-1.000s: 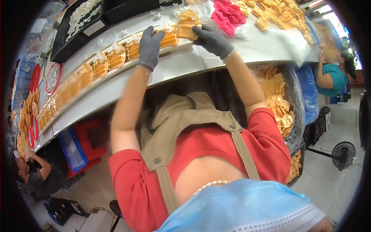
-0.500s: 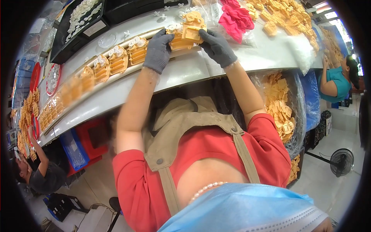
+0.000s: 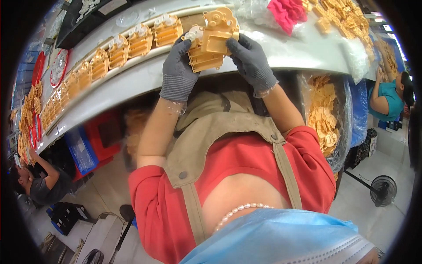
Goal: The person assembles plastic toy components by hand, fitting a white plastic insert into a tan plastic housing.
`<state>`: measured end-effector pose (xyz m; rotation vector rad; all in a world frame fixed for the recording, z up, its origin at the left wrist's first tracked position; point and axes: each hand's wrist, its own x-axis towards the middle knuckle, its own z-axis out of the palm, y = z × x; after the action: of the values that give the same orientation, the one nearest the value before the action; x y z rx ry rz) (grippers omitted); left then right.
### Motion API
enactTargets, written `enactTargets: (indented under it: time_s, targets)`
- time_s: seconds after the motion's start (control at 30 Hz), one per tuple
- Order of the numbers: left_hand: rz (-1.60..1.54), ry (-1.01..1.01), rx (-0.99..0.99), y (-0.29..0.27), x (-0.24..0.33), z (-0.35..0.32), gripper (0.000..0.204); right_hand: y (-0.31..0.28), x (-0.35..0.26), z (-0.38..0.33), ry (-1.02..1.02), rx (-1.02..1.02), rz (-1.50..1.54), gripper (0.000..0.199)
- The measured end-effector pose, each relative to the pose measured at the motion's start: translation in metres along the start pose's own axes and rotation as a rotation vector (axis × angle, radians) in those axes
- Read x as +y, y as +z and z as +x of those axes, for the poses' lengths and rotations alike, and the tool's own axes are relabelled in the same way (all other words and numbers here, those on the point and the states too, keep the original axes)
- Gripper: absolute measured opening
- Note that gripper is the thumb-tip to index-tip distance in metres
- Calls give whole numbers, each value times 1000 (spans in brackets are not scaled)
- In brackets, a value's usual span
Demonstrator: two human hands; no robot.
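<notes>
My left hand (image 3: 179, 72), in a grey knit glove, grips a yellow-orange plastic housing (image 3: 205, 61) with ribbed compartments and white parts at its top. A second yellow-orange plastic housing (image 3: 222, 38) with round bosses is pinched in my right hand (image 3: 252, 61), also gloved in grey. That second piece overlaps the first and hides part of it; whether the two touch, I cannot tell. Both are held up just in front of the table's near edge. To their left, more ribbed housings (image 3: 140, 39) with white parts stand in a long row on a pale rail.
Pink cloth or gloves (image 3: 288, 15) and a heap of yellow-orange parts (image 3: 345, 20) lie at the far right. A lined bin (image 3: 323, 119) of such parts stands below the table's edge. Black trays (image 3: 90, 24) are at the far left. Co-workers sit at both sides; a fan (image 3: 383, 190) stands right.
Both hands have come nearer to me. The ribbed housing in my left hand has left the row, and a gap shows on the rail there.
</notes>
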<state>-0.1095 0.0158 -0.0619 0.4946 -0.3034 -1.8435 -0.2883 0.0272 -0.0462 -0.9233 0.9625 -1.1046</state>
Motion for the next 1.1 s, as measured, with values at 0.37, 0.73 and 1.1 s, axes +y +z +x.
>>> enactTargets:
  time_s: [0.37, 0.73, 1.1]
  targets:
    - [119, 41, 64, -14, 6, -37, 39, 3, -15, -26, 76, -91, -310, 25]
    - [-25, -33, -52, -9, -4, -48, 50, 11, 1, -28, 244, -121, -356, 20]
    - [522, 333, 5, -2, -10, -50, 41, 4, 22, -20, 97, -69, -539, 25]
